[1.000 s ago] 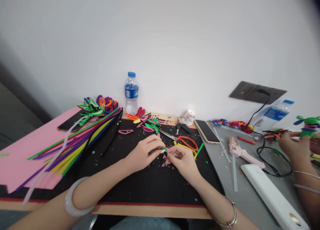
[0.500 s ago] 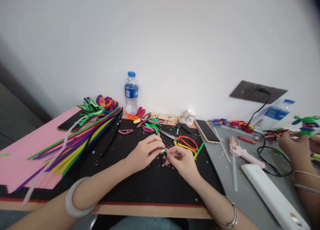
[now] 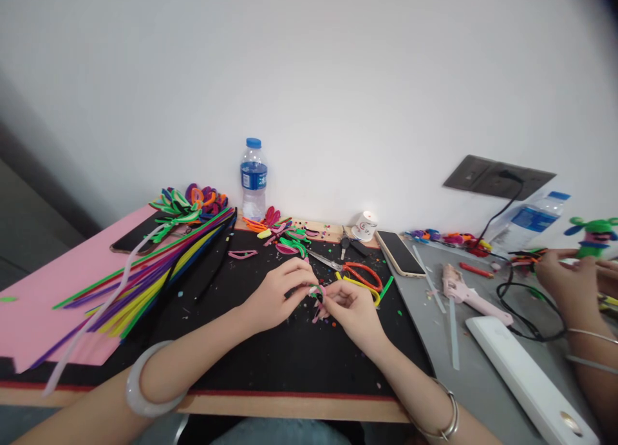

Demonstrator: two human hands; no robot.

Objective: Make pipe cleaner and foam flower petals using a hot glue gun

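Between my fingertips, above the black mat (image 3: 270,368), is a small pink-and-green pipe cleaner piece (image 3: 317,293). My left hand (image 3: 284,293) pinches it from the left, and my right hand (image 3: 351,310) pinches it from the right. Fingers cover much of it, so its full shape is hidden. Just beyond my right hand lie orange-handled scissors (image 3: 361,275) with open blades. Beside them are a bent yellow pipe cleaner (image 3: 358,286) and a short green one (image 3: 386,287). A pink loop (image 3: 242,255) rests past my left hand.
Long pipe cleaners (image 3: 159,271) lie on pink sheet (image 3: 29,303) at left. A water bottle (image 3: 253,181) and paper cup (image 3: 365,226) stand by the wall. Right are a phone (image 3: 400,254), glue gun (image 3: 470,297), white box (image 3: 526,374) and a co-worker's hand (image 3: 570,284) holding a green figure (image 3: 596,232).
My fingers have shifted slightly around the small piece, which has turned a little and shows more green. The co-worker's hands and the green figure have moved slightly.
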